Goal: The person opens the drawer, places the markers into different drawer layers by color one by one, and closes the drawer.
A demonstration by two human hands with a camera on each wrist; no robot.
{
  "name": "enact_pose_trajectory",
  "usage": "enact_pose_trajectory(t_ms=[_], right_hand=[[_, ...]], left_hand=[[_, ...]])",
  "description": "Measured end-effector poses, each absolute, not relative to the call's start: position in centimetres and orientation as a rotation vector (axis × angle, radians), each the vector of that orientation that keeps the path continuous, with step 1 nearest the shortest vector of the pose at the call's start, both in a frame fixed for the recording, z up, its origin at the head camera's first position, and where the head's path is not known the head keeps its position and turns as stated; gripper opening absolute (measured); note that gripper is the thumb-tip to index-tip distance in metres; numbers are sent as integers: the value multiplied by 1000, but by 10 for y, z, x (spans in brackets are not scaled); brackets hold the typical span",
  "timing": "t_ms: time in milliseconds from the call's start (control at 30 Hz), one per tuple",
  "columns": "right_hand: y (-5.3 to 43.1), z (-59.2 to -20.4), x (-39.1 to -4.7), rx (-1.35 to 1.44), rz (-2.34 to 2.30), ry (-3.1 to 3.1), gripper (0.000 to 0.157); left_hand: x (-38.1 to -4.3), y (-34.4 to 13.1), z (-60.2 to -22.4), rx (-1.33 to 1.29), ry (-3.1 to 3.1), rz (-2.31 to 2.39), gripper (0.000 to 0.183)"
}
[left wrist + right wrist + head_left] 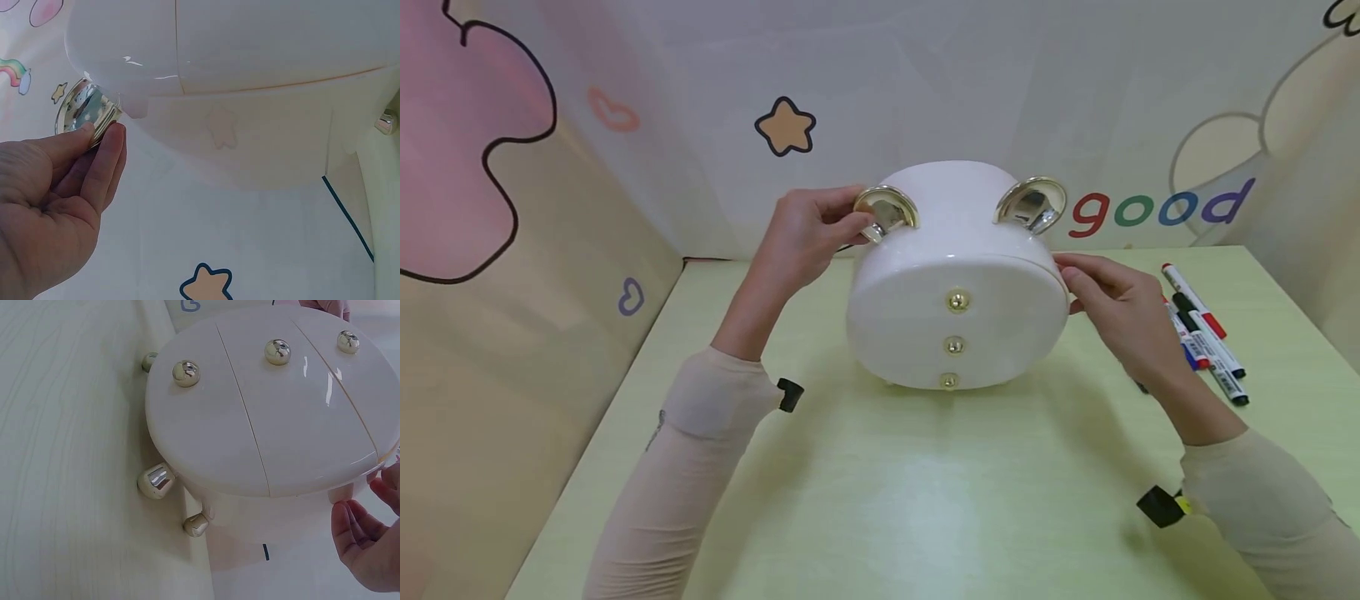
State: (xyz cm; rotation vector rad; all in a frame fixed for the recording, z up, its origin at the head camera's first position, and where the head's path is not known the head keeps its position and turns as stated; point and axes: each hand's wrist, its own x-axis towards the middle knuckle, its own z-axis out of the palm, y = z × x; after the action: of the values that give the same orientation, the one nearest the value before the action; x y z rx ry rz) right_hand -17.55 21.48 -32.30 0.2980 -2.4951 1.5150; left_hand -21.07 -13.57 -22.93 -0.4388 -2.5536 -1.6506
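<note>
A glossy white oval box (910, 325) stands on the table. Three gold knobs run down its front, and seams (240, 403) divide it into drawer-like sections. Two shiny gold ears stick up on top. My left hand (808, 229) pinches the left gold ear (84, 109) between thumb and fingers. At the box's upper right side, my right hand (1120, 312) grips the edge, thumb toward the front and fingers behind. In the right wrist view, its fingertips (340, 515) touch a small white projection on the side. Untouched is the right gold ear (1037, 204).
Several markers (1213, 342) with red, black and blue caps lie right of the box, beside my right hand. The pale green table (880, 500) meets a patterned backdrop (700, 100) behind. Round gold feet (156, 481) support the box.
</note>
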Motion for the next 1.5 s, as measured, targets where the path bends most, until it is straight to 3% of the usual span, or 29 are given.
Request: enact_pose_trajectory(t_ms=[467, 900, 1033, 1500], right_hand=[[220, -322, -178, 210, 1431, -2536, 45], [228, -320, -174, 205, 1509, -2555, 54], [232, -318, -172, 184, 1466, -2600, 56], [222, -290, -160, 250, 1214, -2407, 37]], left_hand=[[-214, -127, -228, -491, -2574, -1609, 40], [-221, -119, -224, -528, -2673, -1538, 22], [-222, -114, -222, -533, -2716, -1574, 24], [-223, -113, -213, -498, -2792, -1547, 18]])
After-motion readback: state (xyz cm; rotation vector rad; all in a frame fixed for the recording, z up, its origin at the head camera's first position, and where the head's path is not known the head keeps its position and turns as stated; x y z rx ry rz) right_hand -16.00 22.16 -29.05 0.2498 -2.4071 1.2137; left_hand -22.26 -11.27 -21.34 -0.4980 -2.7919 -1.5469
